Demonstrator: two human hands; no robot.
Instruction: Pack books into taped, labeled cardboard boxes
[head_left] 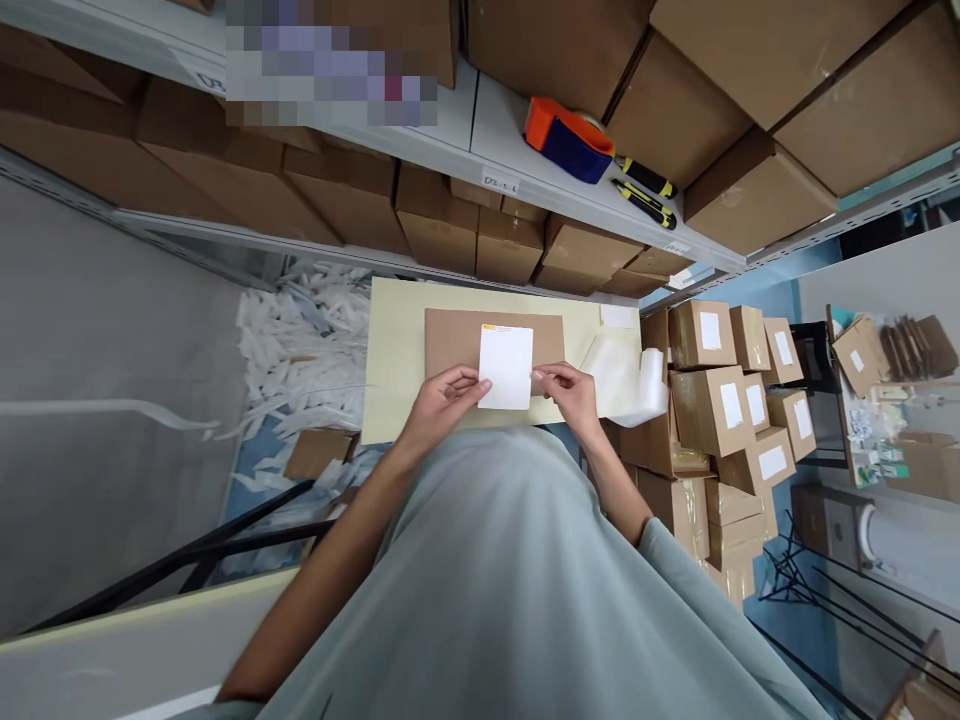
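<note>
A white rectangular label (pixel 506 370) with a small orange mark at its top left is held between my hands. My left hand (pixel 448 402) pinches its lower left edge, thumb on the face. At the right edge, my right hand (pixel 570 392) grips it with thumb and forefinger. Behind the label lies a flat brown cardboard box (pixel 454 340) on the pale yellow table (pixel 394 350); whether label and box touch I cannot tell. To the right of my right hand rests a roll of white label backing (pixel 651 385), partly unrolled.
Above the table, a shelf (pixel 499 130) of cartons holds an orange and blue tape dispenser (pixel 568 140) and two yellow-black utility knives (pixel 645 190). Labelled cartons (pixel 716 400) are stacked at right. Shredded white strips (pixel 307 340) pile up at left. A small white paper (pixel 616 316) lies at the table's back right.
</note>
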